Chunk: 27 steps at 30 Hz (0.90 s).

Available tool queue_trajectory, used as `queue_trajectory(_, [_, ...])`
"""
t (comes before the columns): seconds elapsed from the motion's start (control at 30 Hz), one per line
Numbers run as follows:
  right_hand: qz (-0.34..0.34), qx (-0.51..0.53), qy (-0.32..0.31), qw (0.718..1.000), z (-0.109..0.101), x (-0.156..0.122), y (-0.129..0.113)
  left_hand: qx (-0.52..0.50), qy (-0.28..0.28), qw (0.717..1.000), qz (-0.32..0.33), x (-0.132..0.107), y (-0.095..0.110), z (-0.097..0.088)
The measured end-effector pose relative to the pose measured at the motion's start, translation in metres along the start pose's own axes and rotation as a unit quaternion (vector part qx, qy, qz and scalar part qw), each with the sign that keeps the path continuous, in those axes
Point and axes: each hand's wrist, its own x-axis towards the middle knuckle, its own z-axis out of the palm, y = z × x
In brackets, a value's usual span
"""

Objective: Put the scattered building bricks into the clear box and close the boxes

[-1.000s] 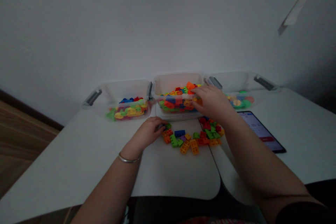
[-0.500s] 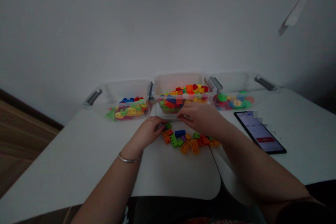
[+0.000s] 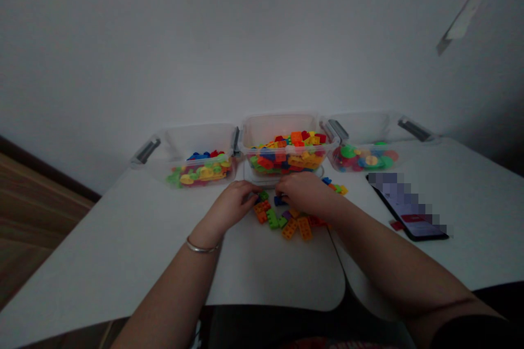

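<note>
- As we look down, we see the loose plastic building bricks (image 3: 282,221) in orange, green, blue and purple scattered on the white counter (image 3: 123,240), between the two hands.
- The left hand (image 3: 235,203) is curled, its fingertips (image 3: 257,191) at a green brick (image 3: 263,195); we cannot tell whether they grip it.
- The right hand (image 3: 301,193) is bent downward, its fingers (image 3: 283,192) over a blue brick (image 3: 280,200); we cannot tell whether it is held.
- A few more bricks (image 3: 335,187) lie just beyond the right hand.
- A clear plastic bin (image 3: 282,128) full of similar bricks stands directly ahead.
- To its left, a second clear bin (image 3: 196,139) holds blue, yellow and green pieces; to its right, a third (image 3: 364,128) holds round discs.
- A smartphone (image 3: 409,212) with a pixelated screen lies right of the hands.
</note>
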Motion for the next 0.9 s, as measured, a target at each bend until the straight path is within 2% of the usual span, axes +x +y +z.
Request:
queue_trajectory(0.13, [0.024, 0.002, 0.003, 1.000, -0.003, 0.000, -0.002, -0.012, 0.003, 1.000, 0.002, -0.001, -0.001, 0.000])
queue_trajectory(0.5, [0.000, 0.033, -0.017, 0.999, 0.007, 0.001, 0.001, -0.008, -0.001, 1.000, 0.005, 0.000, -0.002, 0.000])
queue_trajectory(0.67, [-0.004, 0.049, -0.005, 0.999, -0.006, 0.001, -0.001, -0.008, -0.003, 1.000, 0.002, -0.001, -0.004, -0.001])
queue_trajectory(0.77, [-0.010, 0.086, 0.074, 0.993, -0.022, -0.006, 0.007, -0.008, -0.004, 1.000, 0.000, -0.002, -0.005, -0.001])
queue_trajectory(0.9, [0.024, 0.127, 0.240, 0.962, -0.037, -0.018, 0.029, 0.003, -0.003, 1.000, -0.001, -0.003, -0.007, 0.001])
